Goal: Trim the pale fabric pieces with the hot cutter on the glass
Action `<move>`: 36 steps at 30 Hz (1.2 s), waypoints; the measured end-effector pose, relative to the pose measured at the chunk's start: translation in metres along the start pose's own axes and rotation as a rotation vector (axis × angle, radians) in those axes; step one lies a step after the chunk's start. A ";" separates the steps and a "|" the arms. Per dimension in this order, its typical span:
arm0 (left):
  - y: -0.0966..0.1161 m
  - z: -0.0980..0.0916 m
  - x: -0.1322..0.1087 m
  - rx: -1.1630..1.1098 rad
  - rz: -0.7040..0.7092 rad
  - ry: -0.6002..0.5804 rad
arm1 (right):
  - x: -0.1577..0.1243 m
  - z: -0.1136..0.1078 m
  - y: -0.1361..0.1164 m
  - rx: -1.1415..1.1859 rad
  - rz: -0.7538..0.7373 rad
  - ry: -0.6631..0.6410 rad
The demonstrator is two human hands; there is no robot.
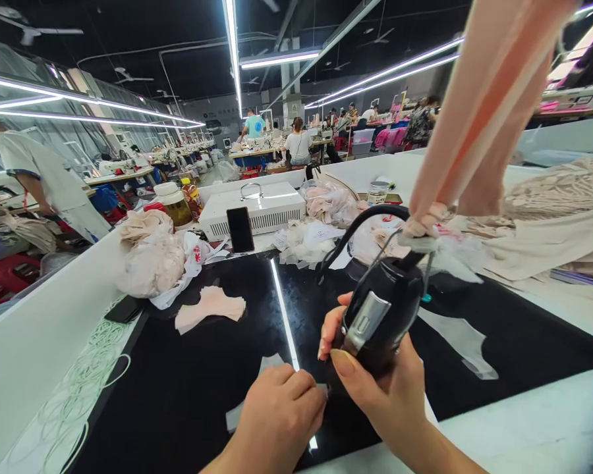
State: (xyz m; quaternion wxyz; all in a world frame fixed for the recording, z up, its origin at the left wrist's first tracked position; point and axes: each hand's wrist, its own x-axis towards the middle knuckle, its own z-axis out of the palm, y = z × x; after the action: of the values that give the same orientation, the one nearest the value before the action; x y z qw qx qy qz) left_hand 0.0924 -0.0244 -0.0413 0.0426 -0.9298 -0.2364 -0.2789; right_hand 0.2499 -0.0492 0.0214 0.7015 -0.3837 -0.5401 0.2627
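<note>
My right hand (385, 388) is wrapped round a black hand tool (390, 309) with a silver plate on its side. A thick black cord or hose arches off its top, and a knotted pink fabric strip (469, 131) rises from there. The tool's lower end is hidden behind my fingers. My left hand (281, 408) is closed, fingers curled down on a translucent white cut piece (236, 418) lying on the black work surface (188, 382). Farther off lie a peach fabric piece (210, 307) on the left and another translucent cut piece (457, 342) on the right.
A white vented box (252, 207) and a phone (240, 229) stand at the back. Bagged fabric (153, 257) is heaped left, above pale green cord (74, 388). Beige fabric (563, 210) is piled right. Beyond the white side walls, people work at sewing machines; one person (49, 171) is at left.
</note>
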 end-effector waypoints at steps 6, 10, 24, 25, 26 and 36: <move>0.000 0.004 -0.001 -0.005 0.000 0.007 | 0.005 -0.002 -0.002 0.055 -0.017 0.037; 0.002 0.006 -0.002 0.012 -0.003 0.038 | 0.008 -0.005 0.005 0.117 0.020 0.051; 0.003 0.008 -0.001 0.040 0.000 0.099 | 0.005 -0.007 0.011 0.127 0.046 0.021; 0.003 0.008 -0.001 0.039 0.000 0.102 | 0.006 -0.006 0.010 0.129 0.051 0.022; 0.003 0.009 -0.001 0.037 -0.001 0.105 | 0.006 -0.006 0.010 0.129 0.053 0.025; 0.003 0.005 -0.001 0.007 -0.007 0.081 | 0.004 -0.006 0.013 0.069 0.049 0.027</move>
State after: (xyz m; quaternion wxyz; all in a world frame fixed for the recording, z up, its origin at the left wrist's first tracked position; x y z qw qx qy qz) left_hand 0.0955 -0.0269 -0.0455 0.0544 -0.9167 -0.2388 -0.3158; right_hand 0.2570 -0.0405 0.0121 0.7149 -0.3758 -0.5115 0.2932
